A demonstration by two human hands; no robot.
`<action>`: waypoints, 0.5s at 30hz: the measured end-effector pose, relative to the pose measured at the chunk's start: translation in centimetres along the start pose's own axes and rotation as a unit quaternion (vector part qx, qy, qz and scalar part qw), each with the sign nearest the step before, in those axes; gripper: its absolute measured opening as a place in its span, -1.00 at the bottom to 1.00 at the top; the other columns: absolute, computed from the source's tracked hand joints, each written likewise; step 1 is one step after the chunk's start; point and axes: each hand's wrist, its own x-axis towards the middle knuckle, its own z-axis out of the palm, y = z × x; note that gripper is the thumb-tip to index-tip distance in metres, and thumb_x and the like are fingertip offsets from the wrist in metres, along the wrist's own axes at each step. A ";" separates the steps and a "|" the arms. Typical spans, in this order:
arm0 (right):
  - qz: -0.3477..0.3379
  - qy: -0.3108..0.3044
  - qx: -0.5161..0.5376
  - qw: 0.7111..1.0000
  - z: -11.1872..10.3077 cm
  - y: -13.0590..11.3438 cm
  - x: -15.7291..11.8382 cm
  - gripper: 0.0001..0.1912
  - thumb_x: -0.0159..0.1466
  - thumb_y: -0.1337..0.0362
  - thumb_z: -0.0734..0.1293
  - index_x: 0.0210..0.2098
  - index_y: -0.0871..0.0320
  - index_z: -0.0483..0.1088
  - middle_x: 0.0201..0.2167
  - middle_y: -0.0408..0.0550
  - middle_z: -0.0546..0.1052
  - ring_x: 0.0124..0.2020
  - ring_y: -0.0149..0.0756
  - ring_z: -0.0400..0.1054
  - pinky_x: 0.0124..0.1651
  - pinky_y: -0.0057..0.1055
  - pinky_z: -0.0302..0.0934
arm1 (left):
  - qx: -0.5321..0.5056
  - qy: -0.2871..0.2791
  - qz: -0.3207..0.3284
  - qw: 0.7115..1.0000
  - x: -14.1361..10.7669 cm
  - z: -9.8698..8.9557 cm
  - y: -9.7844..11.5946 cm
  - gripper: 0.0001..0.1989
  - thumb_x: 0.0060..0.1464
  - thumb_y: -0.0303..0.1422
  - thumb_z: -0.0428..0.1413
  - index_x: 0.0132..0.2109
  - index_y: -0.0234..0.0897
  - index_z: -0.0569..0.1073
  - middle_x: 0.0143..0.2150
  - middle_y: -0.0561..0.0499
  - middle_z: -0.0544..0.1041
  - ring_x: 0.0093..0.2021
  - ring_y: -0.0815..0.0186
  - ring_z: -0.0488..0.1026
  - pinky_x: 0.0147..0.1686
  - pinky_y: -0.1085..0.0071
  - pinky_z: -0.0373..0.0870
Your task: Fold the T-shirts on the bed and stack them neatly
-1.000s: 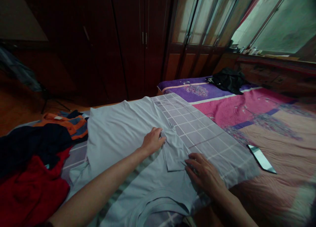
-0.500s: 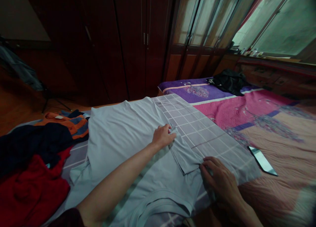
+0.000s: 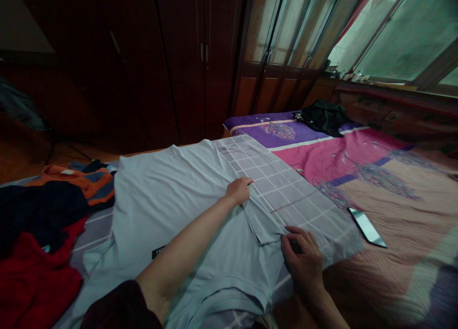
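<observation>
A pale grey-blue T-shirt lies spread out, its neckline nearest to me and its sleeve on the right folded inward. My left hand is closed at the shirt's right side edge, just beyond the folded sleeve; its fingertips are partly hidden. My right hand pinches the outer corner of that sleeve between thumb and fingers. A small black print or label shows on the shirt beside my left forearm.
Grey checked cloth lies under the shirt. At the left are a red garment, a dark navy garment and an orange one. A phone rests on the patterned bedspread, with a black garment farther back.
The view has shifted, so the scene sits farther left. My left hand has moved slightly outward along the shirt's edge, and the black patch has come into sight. My right hand keeps its pinch.
</observation>
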 end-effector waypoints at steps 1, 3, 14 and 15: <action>-0.004 -0.003 -0.003 1.000 0.0 0.1 0.1 -0.90 0.22 0.31 0.28 -0.43 0.12 0.35 -0.27 0.01 0.48 -0.23 -0.17 0.33 -0.17 -0.19 0.23 | 0.012 0.000 0.009 1.000 -0.4 0.0 0.1 -0.60 0.04 -0.58 -0.04 0.01 -0.27 0.44 0.04 -0.12 0.47 0.02 0.15 0.40 0.01 0.26 0.32; -0.016 -0.010 -0.008 1.000 -0.1 0.2 0.2 -0.89 0.22 0.30 0.28 -0.44 0.12 0.35 -0.27 0.01 0.48 -0.24 -0.18 0.33 -0.17 -0.19 0.24 | 0.035 -0.005 0.028 0.999 -1.5 -0.3 0.3 -0.67 0.11 -0.53 -0.06 -0.03 -0.25 0.45 0.02 -0.14 0.45 0.04 0.11 0.38 0.03 0.19 0.30; -0.064 -0.040 -0.077 0.994 -0.9 0.4 0.9 -0.61 0.24 0.02 0.21 -0.13 0.18 0.38 -0.01 0.15 0.43 -0.06 0.02 0.33 -0.07 -0.06 0.27 | 0.056 -0.003 0.043 0.997 -16.1 -10.6 -4.2 -0.58 0.13 -0.39 0.05 0.15 -0.20 0.34 0.10 -0.10 0.41 0.10 0.16 0.33 0.11 0.30 0.23; -0.087 -0.043 -0.071 0.993 -0.7 0.3 0.8 -0.54 0.25 0.01 0.21 -0.02 0.21 0.34 0.06 0.18 0.39 0.00 0.04 0.31 -0.02 -0.03 0.25 | 0.053 0.003 0.018 0.998 -18.0 -11.8 -5.0 -0.60 0.14 -0.37 0.04 0.14 -0.20 0.36 0.07 -0.10 0.43 0.09 0.16 0.35 0.10 0.31 0.23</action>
